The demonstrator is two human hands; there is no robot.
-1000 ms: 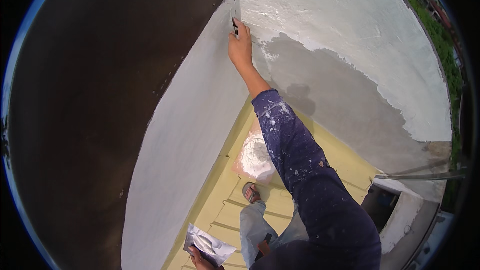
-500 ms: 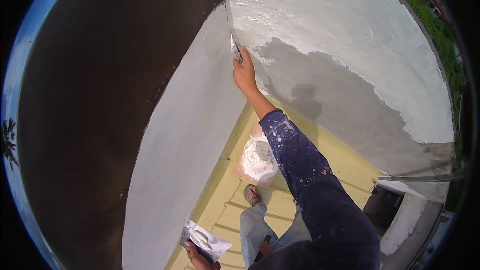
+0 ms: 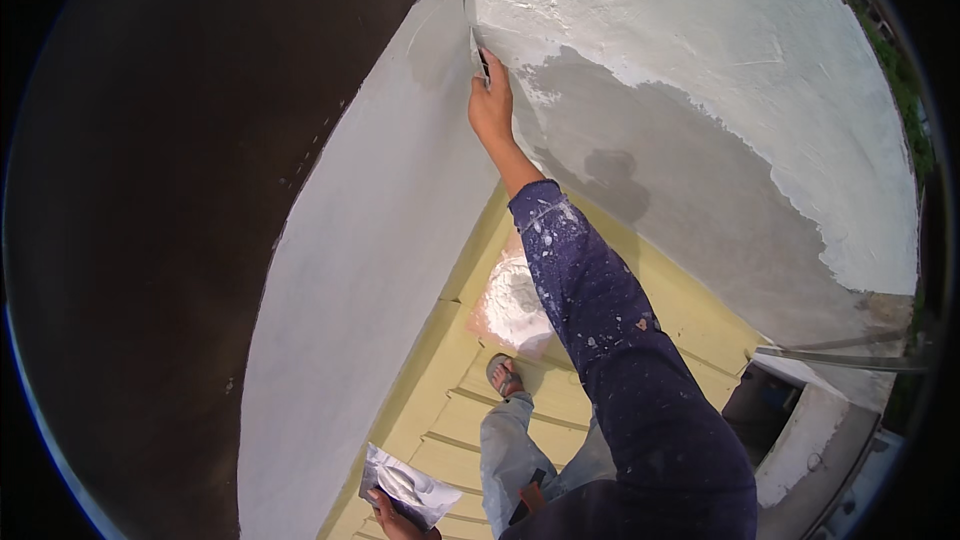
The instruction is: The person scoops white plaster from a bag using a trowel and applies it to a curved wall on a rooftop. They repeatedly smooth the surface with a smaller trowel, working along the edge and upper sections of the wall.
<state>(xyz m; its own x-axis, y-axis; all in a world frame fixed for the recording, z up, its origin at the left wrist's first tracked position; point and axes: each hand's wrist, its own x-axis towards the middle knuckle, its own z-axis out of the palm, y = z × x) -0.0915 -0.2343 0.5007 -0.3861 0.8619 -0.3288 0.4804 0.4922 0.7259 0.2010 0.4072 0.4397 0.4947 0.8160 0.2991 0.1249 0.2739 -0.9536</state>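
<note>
My right hand, on an outstretched arm, is closed round a putty knife. Its thin blade lies nearly edge-on in the inside corner where two walls meet. To the right of the corner, white putty covers the upper part of the wall; below it the surface is bare grey. Low at the left, my left hand grips the edge of a flat metal plate. A lump of white putty rests on that plate.
A board heaped with white putty lies on the yellow ribbed metal roofing ahead of my sandalled foot. A smooth grey wall and a dark surface rise at the left. A dark opening is at lower right.
My right hand and the putty knife have moved a little up along the corner. The whole view has shifted slightly. My left hand still holds the plate in nearly the same place.
</note>
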